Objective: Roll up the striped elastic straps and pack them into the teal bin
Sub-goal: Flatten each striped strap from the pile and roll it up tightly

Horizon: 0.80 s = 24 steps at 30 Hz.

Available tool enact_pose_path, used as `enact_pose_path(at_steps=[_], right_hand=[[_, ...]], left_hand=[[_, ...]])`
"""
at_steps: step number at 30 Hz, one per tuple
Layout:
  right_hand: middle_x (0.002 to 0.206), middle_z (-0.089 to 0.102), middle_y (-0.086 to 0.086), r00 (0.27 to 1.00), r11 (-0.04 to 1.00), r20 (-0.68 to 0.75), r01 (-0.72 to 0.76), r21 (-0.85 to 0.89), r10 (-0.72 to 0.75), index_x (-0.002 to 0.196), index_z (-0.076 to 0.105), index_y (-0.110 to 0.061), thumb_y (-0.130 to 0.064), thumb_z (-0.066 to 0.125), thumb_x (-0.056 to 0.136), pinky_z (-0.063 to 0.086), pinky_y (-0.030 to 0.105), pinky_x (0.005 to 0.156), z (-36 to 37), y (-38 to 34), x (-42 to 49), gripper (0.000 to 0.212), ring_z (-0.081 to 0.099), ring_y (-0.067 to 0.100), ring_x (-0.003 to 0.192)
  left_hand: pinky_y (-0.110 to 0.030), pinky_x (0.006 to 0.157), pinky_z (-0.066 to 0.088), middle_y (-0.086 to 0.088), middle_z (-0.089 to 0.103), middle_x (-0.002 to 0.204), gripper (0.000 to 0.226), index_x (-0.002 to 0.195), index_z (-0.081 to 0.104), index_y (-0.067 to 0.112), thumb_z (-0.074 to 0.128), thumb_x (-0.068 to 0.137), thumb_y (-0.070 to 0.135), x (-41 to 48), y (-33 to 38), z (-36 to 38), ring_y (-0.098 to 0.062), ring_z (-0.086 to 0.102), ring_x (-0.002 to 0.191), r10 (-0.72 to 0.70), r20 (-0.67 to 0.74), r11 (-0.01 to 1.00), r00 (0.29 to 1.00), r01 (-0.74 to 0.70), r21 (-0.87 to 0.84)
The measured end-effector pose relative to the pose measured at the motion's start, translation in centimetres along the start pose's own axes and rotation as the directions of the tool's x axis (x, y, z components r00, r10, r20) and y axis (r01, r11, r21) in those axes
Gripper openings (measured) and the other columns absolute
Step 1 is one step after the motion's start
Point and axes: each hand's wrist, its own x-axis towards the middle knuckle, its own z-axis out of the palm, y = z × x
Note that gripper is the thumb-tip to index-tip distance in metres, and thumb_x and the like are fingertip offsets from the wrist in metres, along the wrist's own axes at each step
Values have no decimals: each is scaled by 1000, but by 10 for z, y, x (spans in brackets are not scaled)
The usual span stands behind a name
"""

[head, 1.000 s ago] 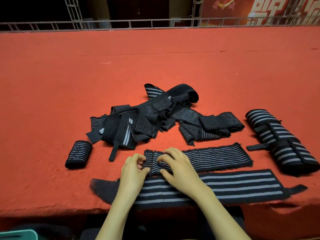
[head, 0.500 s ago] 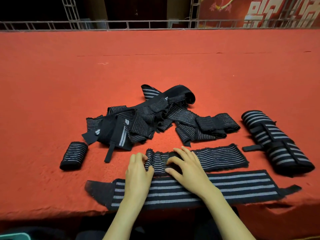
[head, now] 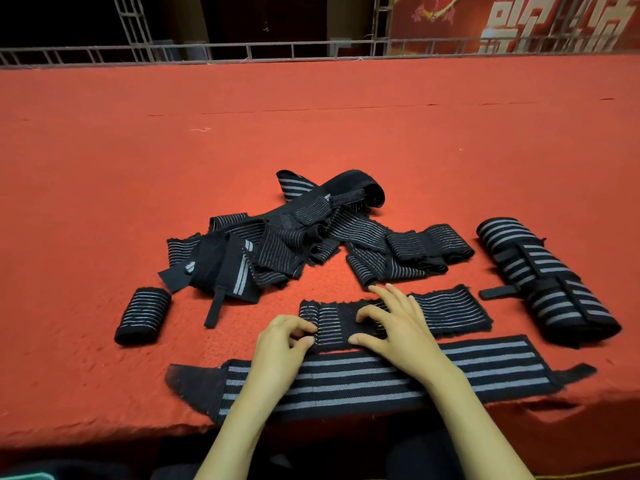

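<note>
One finished black grey-striped elastic roll sits front-left on the red felt table. Left hand pinches the rolled-up end of a flat thin-striped black strap near the front edge. Right hand presses on it, fingers spread. Fat wide-striped rolled straps lie toward the right edge.

teal bin: only a sliver shows, way off to the near left of the thin-striped strap, chopped by the bottom edge
thin-striped strap: middle is buried under the right hand
wide-striped strap: just nearer than it, bits covered by the left forearm and right forearm
strap pile: just beyond it, too tangled to count
banner: far behind it, lettering cut off by the top edge
</note>
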Motion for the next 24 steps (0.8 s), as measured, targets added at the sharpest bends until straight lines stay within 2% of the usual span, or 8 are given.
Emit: enact_pose_path(at_steps=[3,7,9,11,15,17,20,24], right_hand=[[154,26,-10,999,999,2,-36,29,36,101,60,-37,-77,42,71,5,44,118,-5,14,-1,53,9,15,145],[147,37,-10,995,992,-80,-45,116,55,99,61,-36,-77,33,70,12,40,117,-3,21,-10,58,23,14,141],[148,36,-10,996,993,-78,-43,113,52,100,60,-37,-77,32,71,11,41,118,-2,20,-12,57,21,14,141],[152,29,-9,997,996,-69,-34,79,40,99,59,-35,-71,43,77,7,44,118,-3,18,-11,45,12,15,145],[155,25,-7,993,993,-41,113,18,-112,95,58,-26,-38,60,87,3,49,118,-10,3,-1,14,1,12,147],[153,31,-5,976,974,41,212,78,-216,108,58,-26,-38,60,88,8,44,119,-11,-14,9,24,10,11,146],[148,37,-5,939,952,171,278,127,-297,130,52,-31,-49,60,88,14,32,117,-3,-43,24,47,24,13,140],[132,49,-8,937,951,177,279,133,-300,119,59,-30,-66,49,80,27,38,110,15,-60,32,54,39,14,128]], left_hand=[[-9,70,40,4,54,99,18,88,62,26,72,81,12,0,0,2,-4,54,82,-100,-32,994,994,98,-52],[-14,72,39,3,54,100,20,92,55,25,71,82,17,3,4,7,-7,52,82,-134,-35,991,990,133,-23],[-23,77,41,5,53,99,20,92,50,25,68,84,22,5,9,8,-12,51,86,-132,-27,990,991,133,54],[-29,78,41,4,53,97,22,91,47,26,67,83,22,7,14,10,-15,51,86,-125,-32,986,992,128,109],[-25,68,40,2,56,93,28,81,43,29,68,79,16,10,13,7,-15,52,76,-149,-49,988,988,151,20],[-21,62,35,1,59,90,30,78,44,29,71,77,15,9,6,-1,-13,52,73,-183,-73,983,980,182,-30],[-25,65,35,2,60,87,29,77,47,26,73,76,13,5,-5,-17,-15,55,76,-248,-128,968,960,239,-80],[-25,63,36,2,61,84,26,77,49,24,72,73,12,-1,-12,-24,-12,55,67,-260,-224,964,939,241,-109]])
